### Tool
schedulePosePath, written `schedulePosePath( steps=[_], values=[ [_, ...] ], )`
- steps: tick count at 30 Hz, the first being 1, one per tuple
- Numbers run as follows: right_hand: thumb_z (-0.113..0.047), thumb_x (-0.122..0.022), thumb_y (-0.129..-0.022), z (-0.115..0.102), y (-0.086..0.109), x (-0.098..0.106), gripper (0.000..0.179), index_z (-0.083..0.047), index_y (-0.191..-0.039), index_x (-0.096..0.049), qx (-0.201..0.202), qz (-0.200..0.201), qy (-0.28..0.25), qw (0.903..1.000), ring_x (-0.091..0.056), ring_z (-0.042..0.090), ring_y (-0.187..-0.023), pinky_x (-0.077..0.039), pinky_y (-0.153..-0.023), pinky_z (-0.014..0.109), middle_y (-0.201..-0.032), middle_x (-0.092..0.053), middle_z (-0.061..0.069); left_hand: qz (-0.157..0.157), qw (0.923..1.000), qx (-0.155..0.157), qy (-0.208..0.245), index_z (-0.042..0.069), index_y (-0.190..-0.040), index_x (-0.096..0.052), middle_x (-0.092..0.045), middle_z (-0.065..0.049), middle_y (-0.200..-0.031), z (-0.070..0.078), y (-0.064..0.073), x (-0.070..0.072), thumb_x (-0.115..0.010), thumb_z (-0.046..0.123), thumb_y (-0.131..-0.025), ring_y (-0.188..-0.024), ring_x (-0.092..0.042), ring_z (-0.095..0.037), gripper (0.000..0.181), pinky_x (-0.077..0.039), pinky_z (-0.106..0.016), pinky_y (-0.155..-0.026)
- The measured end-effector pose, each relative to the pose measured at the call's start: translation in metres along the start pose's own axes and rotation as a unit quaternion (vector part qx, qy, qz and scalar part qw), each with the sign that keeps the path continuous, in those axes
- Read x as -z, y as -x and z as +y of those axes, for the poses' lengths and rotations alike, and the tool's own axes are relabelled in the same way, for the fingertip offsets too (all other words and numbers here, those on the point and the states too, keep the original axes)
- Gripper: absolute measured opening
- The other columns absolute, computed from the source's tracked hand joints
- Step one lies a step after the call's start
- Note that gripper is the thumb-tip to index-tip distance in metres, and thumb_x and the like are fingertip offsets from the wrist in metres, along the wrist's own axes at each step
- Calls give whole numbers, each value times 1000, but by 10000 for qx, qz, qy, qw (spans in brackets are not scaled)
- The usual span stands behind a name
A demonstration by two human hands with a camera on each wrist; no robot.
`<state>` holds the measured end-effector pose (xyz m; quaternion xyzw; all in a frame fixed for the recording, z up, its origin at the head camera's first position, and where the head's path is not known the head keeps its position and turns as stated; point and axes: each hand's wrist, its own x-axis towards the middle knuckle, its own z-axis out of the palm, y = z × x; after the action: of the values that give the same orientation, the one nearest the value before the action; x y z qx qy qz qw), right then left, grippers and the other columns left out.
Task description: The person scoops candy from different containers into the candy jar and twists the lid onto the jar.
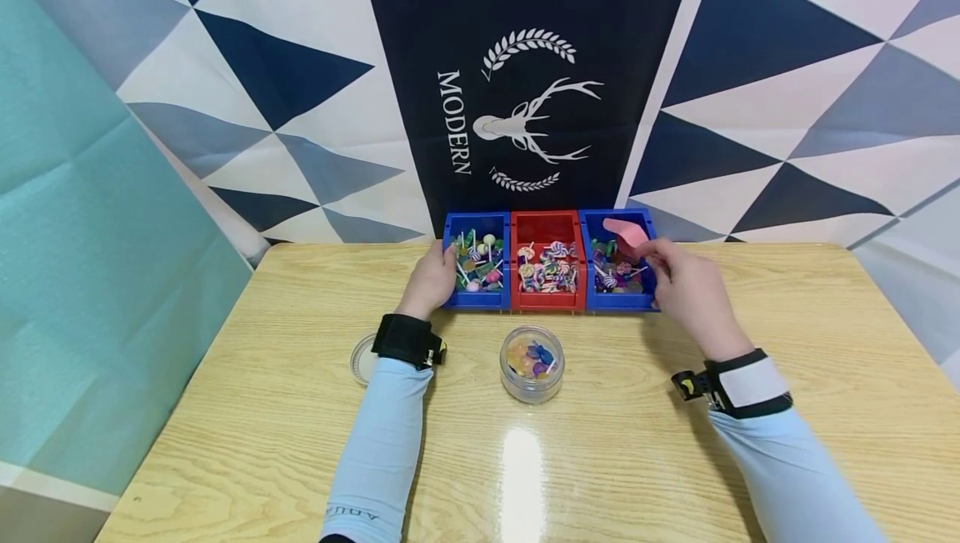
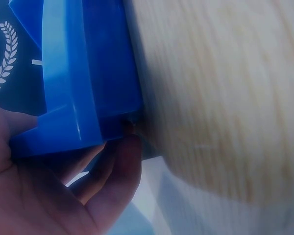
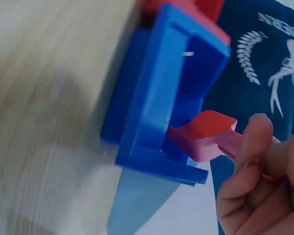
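Carefully, my right fingers point(image 3: 255, 142) are pinching the pink scoop point(image 1: 626, 233) at the right blue bin point(image 1: 621, 302), my left fingers point(image 2: 120, 171) gripping the left blue bin point(image 1: 476, 301), ideally preventing sliding.

You have "MODERN" point(image 1: 453, 123) printed sideways on the dark panel point(image 1: 536, 67); lettering point(image 1: 352, 513) on your left sleeve point(image 1: 386, 443) cannot be read with certainty.

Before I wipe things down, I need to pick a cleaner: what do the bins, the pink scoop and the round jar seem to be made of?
Blue bins and red bin: probably molded plastic, fairly glossy, from their even colour and soft highlights.
Pink scoop: likely plastic too, smooth and thin-walled.
Round jar: clear and shiny, with a see-through wall; glass or plastic, I can't tell.
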<state>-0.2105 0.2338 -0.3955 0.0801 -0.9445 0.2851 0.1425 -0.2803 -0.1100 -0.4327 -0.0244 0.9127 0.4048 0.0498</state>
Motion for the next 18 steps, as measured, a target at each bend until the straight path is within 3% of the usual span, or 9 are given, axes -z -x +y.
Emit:
schedulePosePath(
  steps=[3, 6, 12, 18],
  values=[
    [9, -56, -92, 2, 0, -5, 25, 0, -113, -65, 273, -14, 493, 9984, -62, 36, -75, -49, -66, 51, -101, -68, 27, 0, 10000, -7, 2, 2, -146, -39, -53, -19, -140, -1, 0, 0, -29, 37, -110, -127, -52, -31, 51, -41, -49, -105],
    [10, -57, -90, 3, 1, -7, 27, 1, -114, -65, 373, -246, 592, 9972, -62, 36, -75, -50, -68, 53, -99, -69, 27, 2, 10000, -27, -1, 2, -146, -38, -53, -19, -140, 0, 0, 0, -29, 36, -110, -127, -52, -32, 51, -41, -49, -105],
    [-7, -49, -104, 1, -1, -8, 21, 2, -115, -65, 56, -914, 11, 9958, -54, 23, -62, -39, -51, 35, -87, -67, 17, 29, 10000, -92, -12, 1, -145, -39, -54, -20, -139, 0, 0, 0, -30, 35, -111, -125, -53, -32, 50, -42, -48, -104],
    [-27, -40, -109, -3, 0, -3, 39, 1, -129, -58, -519, -1206, -790, 9882, -57, 24, -52, -38, -46, 34, -85, -66, 17, 23, 10000, -67, -3, 1, -145, -39, -53, -20, -139, 1, 1, 1, -30, 35, -110, -125, -53, -32, 49, -41, -49, -105]
  ],
)
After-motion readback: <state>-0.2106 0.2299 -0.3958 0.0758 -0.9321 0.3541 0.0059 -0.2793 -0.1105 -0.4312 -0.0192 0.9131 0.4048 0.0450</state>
